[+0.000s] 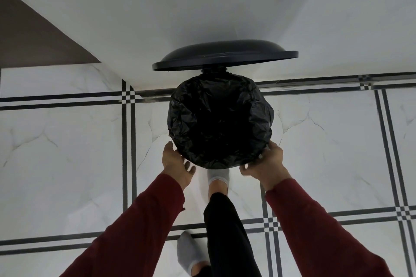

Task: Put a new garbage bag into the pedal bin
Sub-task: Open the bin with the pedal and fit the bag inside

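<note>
Left hand point(177, 161): fingers curled loosely at the bin's near-left rim, beside the bag; whether it pinches the plastic I cannot tell.
Right hand point(265, 161): cups the near-right rim, seemingly tucking the fold down.
Garbage bag point(219, 119): lines the pedal bin, its edge folded over the rim.
Lid point(225, 55): raised, probably because the socked foot point(218, 179) presses the hidden pedal.
Obstacles: wall point(202, 2) close behind; tiled floor point(67, 141) around.

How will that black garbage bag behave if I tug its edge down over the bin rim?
The garbage bag looks thin and crinkled, so it will probably stay floppy and stretch or tear if pulled hard. Its glossy film may slip back off the rim. Both the left hand and right hand sit at its near edge, so an even pull seems likely.
</note>
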A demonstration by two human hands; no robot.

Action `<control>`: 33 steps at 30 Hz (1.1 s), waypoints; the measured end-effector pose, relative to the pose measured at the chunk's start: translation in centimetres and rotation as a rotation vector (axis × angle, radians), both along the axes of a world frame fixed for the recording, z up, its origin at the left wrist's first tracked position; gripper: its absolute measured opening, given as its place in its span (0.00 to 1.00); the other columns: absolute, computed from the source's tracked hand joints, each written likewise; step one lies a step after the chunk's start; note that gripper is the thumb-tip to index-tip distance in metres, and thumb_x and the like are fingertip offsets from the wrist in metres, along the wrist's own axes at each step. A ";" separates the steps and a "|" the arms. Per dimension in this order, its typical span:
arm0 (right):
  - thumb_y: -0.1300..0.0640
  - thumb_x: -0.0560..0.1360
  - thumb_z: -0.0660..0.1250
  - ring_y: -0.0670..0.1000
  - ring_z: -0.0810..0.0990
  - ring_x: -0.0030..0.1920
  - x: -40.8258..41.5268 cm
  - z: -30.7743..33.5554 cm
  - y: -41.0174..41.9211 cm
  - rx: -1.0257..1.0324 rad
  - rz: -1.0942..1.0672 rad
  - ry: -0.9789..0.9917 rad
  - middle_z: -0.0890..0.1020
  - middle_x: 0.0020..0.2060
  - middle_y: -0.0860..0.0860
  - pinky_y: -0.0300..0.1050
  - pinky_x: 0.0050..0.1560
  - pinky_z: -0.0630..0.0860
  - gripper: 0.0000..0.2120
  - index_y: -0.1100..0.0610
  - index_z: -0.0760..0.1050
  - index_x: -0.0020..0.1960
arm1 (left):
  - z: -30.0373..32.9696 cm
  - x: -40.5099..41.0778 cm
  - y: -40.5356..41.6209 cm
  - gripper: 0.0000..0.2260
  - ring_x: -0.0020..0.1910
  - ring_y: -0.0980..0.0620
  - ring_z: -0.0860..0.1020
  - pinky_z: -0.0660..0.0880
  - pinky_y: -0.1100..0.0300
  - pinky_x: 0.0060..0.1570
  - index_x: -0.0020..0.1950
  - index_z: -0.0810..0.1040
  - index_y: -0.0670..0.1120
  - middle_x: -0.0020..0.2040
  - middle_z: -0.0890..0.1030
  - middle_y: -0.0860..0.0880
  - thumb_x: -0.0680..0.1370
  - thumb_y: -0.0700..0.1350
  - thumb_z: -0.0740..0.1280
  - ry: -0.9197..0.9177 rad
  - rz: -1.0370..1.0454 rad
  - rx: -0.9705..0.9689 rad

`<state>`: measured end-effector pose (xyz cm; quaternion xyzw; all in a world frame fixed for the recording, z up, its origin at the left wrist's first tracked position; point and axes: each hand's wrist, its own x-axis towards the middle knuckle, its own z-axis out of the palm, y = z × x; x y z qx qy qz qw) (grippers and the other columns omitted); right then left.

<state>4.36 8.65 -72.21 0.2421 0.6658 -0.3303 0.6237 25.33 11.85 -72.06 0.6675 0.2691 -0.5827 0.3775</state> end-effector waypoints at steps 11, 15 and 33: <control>0.45 0.78 0.66 0.52 0.72 0.63 -0.4 1.2 -4.9 -0.592 1.160 1.060 0.74 0.61 0.52 0.48 0.66 0.70 0.18 0.53 0.77 0.63 | -0.4 3.0 -6.6 0.15 0.60 0.47 0.74 0.72 0.53 0.59 0.59 0.76 0.47 0.59 0.74 0.47 0.79 0.56 0.64 -0.898 -0.724 -0.350; 0.40 0.78 0.63 0.58 0.74 0.64 -0.9 0.5 -8.2 -0.483 1.125 0.992 0.75 0.61 0.54 0.48 0.65 0.69 0.22 0.55 0.79 0.60 | -0.9 3.6 -8.8 0.16 0.59 0.47 0.78 0.73 0.52 0.60 0.58 0.77 0.50 0.61 0.80 0.46 0.81 0.60 0.60 -0.757 -0.811 -0.305; 0.27 0.57 0.70 0.58 0.86 0.54 -3.6 -6.0 -16.5 -0.301 0.934 0.453 0.87 0.52 0.52 0.58 0.62 0.79 0.37 0.52 0.85 0.55 | -4.0 6.7 -11.9 0.23 0.56 0.42 0.83 0.78 0.45 0.61 0.51 0.85 0.49 0.54 0.86 0.47 0.69 0.65 0.65 -0.461 -0.759 -0.262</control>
